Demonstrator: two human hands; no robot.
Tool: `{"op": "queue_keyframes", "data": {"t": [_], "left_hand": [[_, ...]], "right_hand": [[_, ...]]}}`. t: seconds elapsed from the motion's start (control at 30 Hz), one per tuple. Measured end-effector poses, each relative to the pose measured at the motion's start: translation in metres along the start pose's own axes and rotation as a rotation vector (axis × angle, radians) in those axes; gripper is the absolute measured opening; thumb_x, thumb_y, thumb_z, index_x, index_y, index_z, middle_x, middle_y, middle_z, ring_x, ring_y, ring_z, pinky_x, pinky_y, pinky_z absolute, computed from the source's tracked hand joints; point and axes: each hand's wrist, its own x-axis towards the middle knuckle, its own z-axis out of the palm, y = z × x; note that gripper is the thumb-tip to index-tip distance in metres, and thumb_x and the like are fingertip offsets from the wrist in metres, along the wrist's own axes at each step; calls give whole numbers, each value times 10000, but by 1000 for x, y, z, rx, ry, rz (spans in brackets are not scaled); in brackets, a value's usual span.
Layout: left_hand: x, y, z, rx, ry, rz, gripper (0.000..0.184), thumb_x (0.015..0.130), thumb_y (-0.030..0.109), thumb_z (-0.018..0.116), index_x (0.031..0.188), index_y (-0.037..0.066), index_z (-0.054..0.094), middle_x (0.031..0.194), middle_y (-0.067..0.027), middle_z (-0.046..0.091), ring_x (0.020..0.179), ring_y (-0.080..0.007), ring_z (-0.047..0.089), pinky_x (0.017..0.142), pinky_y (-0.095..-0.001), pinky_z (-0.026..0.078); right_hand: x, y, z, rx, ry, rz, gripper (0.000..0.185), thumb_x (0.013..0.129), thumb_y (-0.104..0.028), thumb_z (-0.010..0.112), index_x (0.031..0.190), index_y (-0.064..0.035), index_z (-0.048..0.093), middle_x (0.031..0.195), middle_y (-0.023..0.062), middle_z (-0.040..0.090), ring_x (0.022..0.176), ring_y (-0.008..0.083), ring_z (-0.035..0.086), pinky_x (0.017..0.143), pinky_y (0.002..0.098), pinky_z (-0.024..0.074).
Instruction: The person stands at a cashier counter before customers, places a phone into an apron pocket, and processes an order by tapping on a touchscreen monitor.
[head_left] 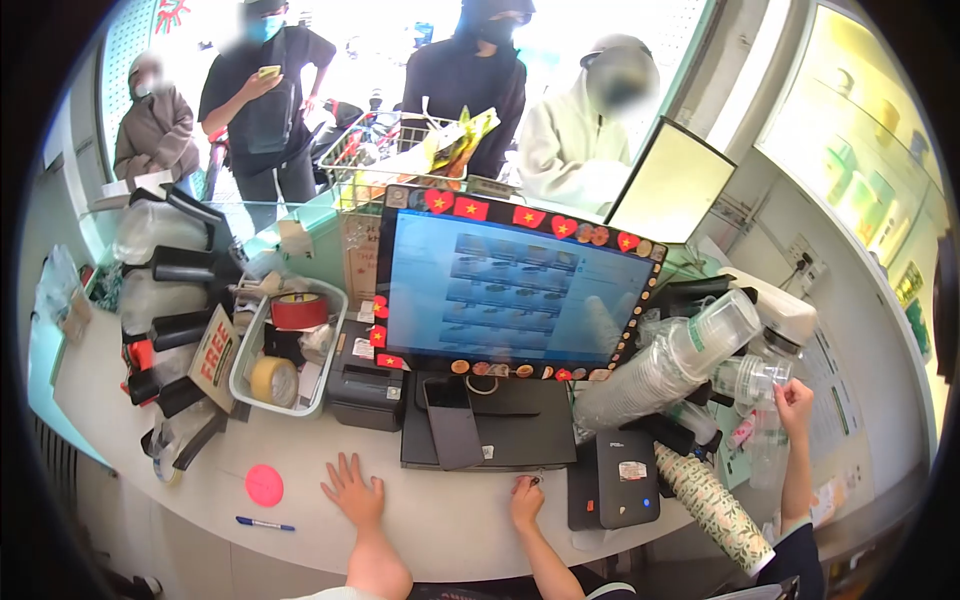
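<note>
My left hand [354,497] lies palm down on the white counter, fingers spread, holding nothing. A pink round disc [264,485] and a blue pen [265,524] lie to its left. My right hand [525,503] is closed on a small key [536,481] at the front of the black cash drawer [500,430]; the fingers partly hide the key. A dark phone [453,422] rests on the drawer. Above it stands the monitor [500,290], with a grid of items on its screen. Another hand [794,407], apparently a co-worker's, grips clear plastic cups [752,380] at the right.
A basket [237,370] with tape rolls and a black printer [365,375] stand left of the drawer. Right of it are another black printer [625,480], stacked clear cups [660,355] and patterned paper cups [715,510]. Several people [470,90] stand beyond the counter.
</note>
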Motion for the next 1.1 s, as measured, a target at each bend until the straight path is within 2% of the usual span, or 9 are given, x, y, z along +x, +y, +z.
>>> {"op": "queue_keyframes", "data": {"t": [0.23,0.33,0.53,0.73,0.83,0.93,1.1], "left_hand": [[0,0,-1,1,-1,-11,594,685,294,525,1264,182,455,1398,-26,333,1335,-292,202,1063,-553,84],[0,0,2,11,7,-5,594,686,299,523,1265,186,455,1396,-27,335,1335,-293,201,1062,-553,81],[1,-1,3,35,-6,-10,604,691,315,514,1278,196,440,1408,-17,313,1341,-288,184,1063,-555,69],[0,0,5,54,-25,-24,612,699,330,507,1291,203,423,1419,-8,293,1345,-282,170,1066,-550,66],[1,1,2,30,-8,-15,599,701,321,510,1283,200,434,1410,-13,311,1340,-285,186,1064,-553,74],[-3,-3,5,30,38,17,585,702,308,512,1273,196,447,1400,-15,330,1334,-287,203,1061,-557,83],[1,-1,1,15,3,-3,585,698,302,513,1270,197,449,1399,-11,335,1333,-283,211,1060,-557,88]], "right_hand": [[1,-6,2,-127,97,-164,279,878,-212,434,755,-13,588,673,194,601,635,390,585,579,452,443],[1,-5,1,-174,53,-146,236,878,-198,444,806,-14,571,714,201,606,662,389,588,589,452,446],[3,6,4,-167,61,-159,218,876,-195,449,799,-30,569,661,182,597,623,386,578,572,450,434],[9,28,5,-5,-72,-81,199,871,-204,469,808,-49,576,563,104,570,542,251,582,544,368,444],[9,31,8,-15,-72,-51,167,841,-224,524,805,-74,589,565,77,578,537,223,583,541,343,445],[5,23,4,-101,-169,-255,138,790,-242,588,797,-106,602,557,47,570,533,210,574,529,333,439],[3,-12,-11,-147,-268,-295,124,731,-240,633,785,-131,609,565,12,540,521,175,542,511,316,425]]}}
